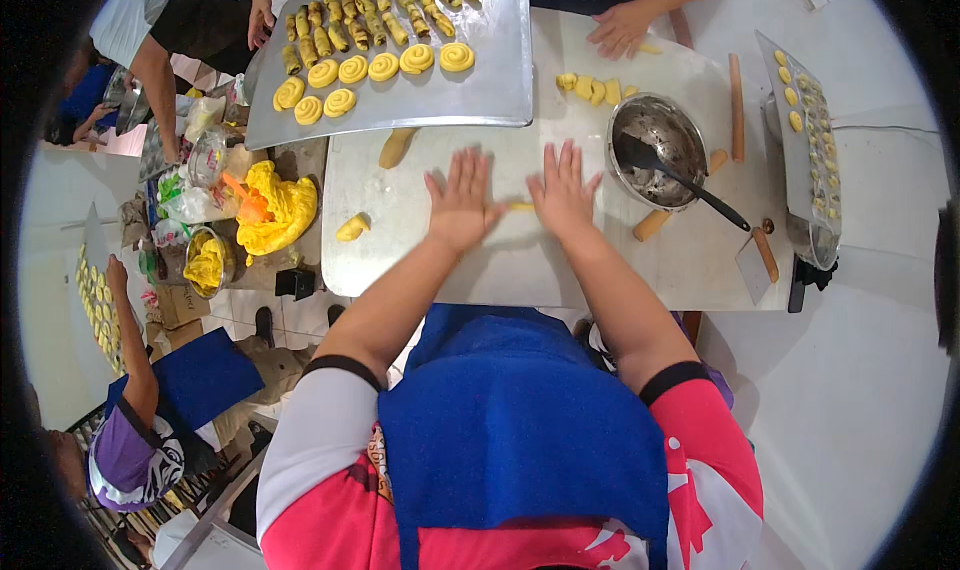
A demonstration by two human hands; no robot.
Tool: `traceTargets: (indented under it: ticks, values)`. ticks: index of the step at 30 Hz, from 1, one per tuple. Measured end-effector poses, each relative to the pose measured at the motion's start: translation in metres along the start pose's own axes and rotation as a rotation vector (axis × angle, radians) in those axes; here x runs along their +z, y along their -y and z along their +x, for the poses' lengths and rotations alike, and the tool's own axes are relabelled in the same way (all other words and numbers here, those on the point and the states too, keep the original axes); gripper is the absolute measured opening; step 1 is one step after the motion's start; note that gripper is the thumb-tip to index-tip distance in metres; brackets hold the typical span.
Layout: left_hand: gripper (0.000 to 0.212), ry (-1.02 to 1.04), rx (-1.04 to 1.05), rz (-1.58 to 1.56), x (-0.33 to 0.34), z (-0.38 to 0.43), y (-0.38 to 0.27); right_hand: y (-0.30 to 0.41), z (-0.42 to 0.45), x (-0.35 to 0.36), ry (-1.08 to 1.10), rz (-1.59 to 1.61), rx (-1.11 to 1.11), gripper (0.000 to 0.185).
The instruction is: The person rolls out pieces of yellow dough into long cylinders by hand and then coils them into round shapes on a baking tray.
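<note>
My left hand (463,204) and my right hand (564,192) lie flat on the pale worktable (487,277), palms down. Between them shows a thin strip of yellow dough (520,207); its ends run under my palms. To the left, a small rolled piece of dough (352,227) rests alone. Right of my right hand stands a metal bowl (616,157) smeared with dark filling, a black spatula (701,193) leaning over its rim. Several cut dough pieces (598,90) sit beyond my right hand.
A metal tray (495,105) of dough spirals and filled rolls overhangs the table's far left. Across the table is another person's hand (619,30). Rolling pins (651,226), a wooden dowel (736,112) and a dough scraper (752,266) lie right. A dough mound (292,210) sits left.
</note>
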State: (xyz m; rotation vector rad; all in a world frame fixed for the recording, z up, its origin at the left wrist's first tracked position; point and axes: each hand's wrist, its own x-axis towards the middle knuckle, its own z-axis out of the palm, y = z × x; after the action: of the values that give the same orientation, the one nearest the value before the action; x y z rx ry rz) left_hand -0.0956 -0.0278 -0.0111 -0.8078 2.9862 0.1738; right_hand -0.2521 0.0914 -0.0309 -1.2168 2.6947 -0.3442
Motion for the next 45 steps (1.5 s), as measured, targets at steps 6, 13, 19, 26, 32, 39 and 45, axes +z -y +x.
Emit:
traceTargets:
  ticks: [6, 13, 19, 26, 32, 39, 45]
  values:
    - [0.091, 0.098, 0.240, 0.022, -0.004, -0.018, 0.017, -0.005, -0.038, -0.007, 0.109, -0.075, -0.263, 0.072]
    - [0.091, 0.241, 0.206, -0.048, -0.009, -0.122, 0.011, -0.032, -0.150, -0.022, 0.316, -0.071, -0.334, 0.074]
    - [0.087, 0.026, 0.000, -0.043, -0.004, -0.001, 0.006, -0.002, 0.000, 0.000, -0.066, -0.015, 0.009, 0.067]
    - [0.090, 0.119, 0.112, -0.121, -0.003, -0.080, 0.009, -0.021, -0.094, -0.028, 0.180, -0.112, -0.241, 0.071]
    - [0.091, 0.177, 0.095, -0.069, -0.008, -0.118, 0.001, 0.021, -0.124, -0.029, 0.188, -0.004, -0.288, 0.077]
    - [0.089, 0.132, 0.142, 0.029, -0.014, -0.064, 0.026, 0.088, -0.005, 0.016, -0.011, -0.044, -0.217, 0.074]
    - [0.085, 0.080, 0.087, -0.027, -0.008, -0.068, 0.034, 0.064, -0.035, 0.015, 0.060, -0.088, -0.527, 0.079]
